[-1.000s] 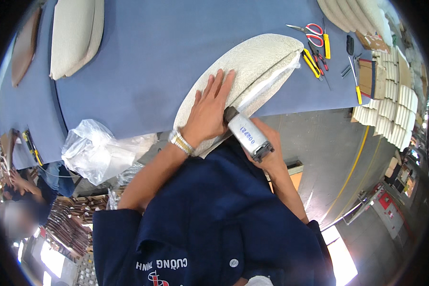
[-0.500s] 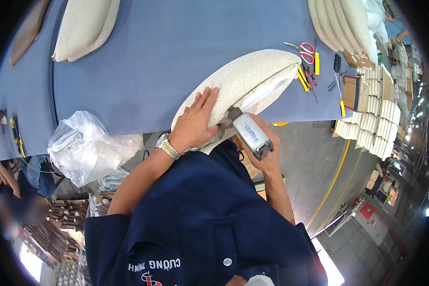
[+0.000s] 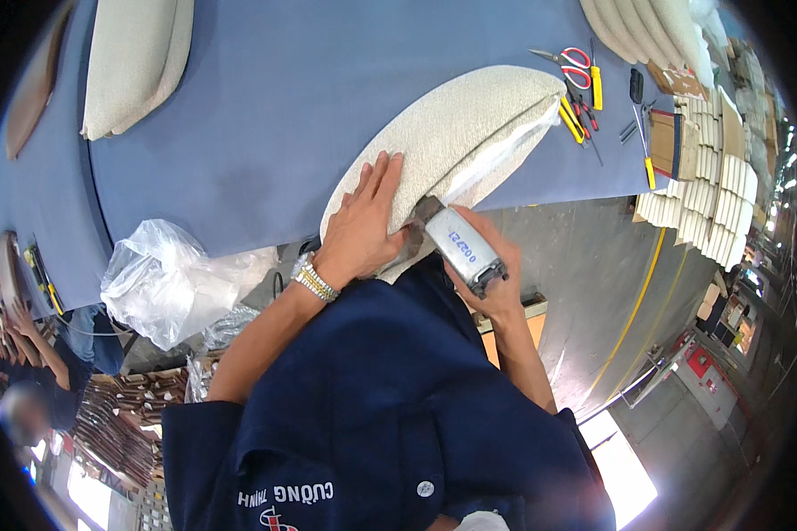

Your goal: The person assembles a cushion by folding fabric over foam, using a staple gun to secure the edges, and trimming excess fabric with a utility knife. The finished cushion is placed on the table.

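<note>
A curved beige upholstered cushion [image 3: 452,115] lies at the table's near edge, its open seam toward me with a strip of clear plastic [image 3: 503,157] showing along it. My left hand [image 3: 363,217] presses on the cushion's near left part, fingers stretched out over the fabric and thumb by the seam. In my right hand [image 3: 496,270] is a silver staple gun [image 3: 462,241], gripped with the fingers wrapped round it. Its dark nose meets the cushion's edge close to my left thumb. The exact contact spot is partly hidden.
Scissors [image 3: 576,69], a yellow-handled screwdriver [image 3: 596,88] and pliers [image 3: 572,119] lie right of the cushion on the blue table [image 3: 266,115]. More beige cushions [image 3: 137,66] lie far left. A clear plastic bag [image 3: 164,283] hangs by the near edge. Stacked pale pieces [image 3: 704,186] stand at right.
The view has shifted slightly, so the table and tools appear moved. My left hand still presses the cushion and the staple gun stays at the seam.
</note>
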A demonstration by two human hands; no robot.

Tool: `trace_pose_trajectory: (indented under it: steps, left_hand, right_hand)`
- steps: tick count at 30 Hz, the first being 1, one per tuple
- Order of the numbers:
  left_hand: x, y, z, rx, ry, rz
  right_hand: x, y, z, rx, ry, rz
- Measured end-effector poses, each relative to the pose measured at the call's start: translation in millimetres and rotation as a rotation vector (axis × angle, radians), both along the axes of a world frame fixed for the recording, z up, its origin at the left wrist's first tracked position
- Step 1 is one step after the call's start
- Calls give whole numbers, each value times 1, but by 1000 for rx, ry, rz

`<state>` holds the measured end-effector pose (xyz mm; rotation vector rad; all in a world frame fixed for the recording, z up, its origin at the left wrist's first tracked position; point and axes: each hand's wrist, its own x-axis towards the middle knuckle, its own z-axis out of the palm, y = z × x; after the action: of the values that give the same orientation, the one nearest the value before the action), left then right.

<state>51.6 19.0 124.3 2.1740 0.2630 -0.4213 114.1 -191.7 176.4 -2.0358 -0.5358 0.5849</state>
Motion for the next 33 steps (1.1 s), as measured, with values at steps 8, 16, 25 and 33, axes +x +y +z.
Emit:
trace_pose_trajectory:
  steps: [8,16,25,33]
  left_hand:
    - [2,6,-4,-3,-19,-3]
    - [1,7,-11,-39,-30,-18]
    - [-3,2,-5,12,17,-56]
    - [-22,41,-22,-371,-120,-152]
  right_hand:
    - [-8,10,1,-67,16,1]
    - [-24,15,7,-47,-11,-17]
    - [-33,11,10,-89,-40,64]
    - [-38,15,-10,12,-84,22]
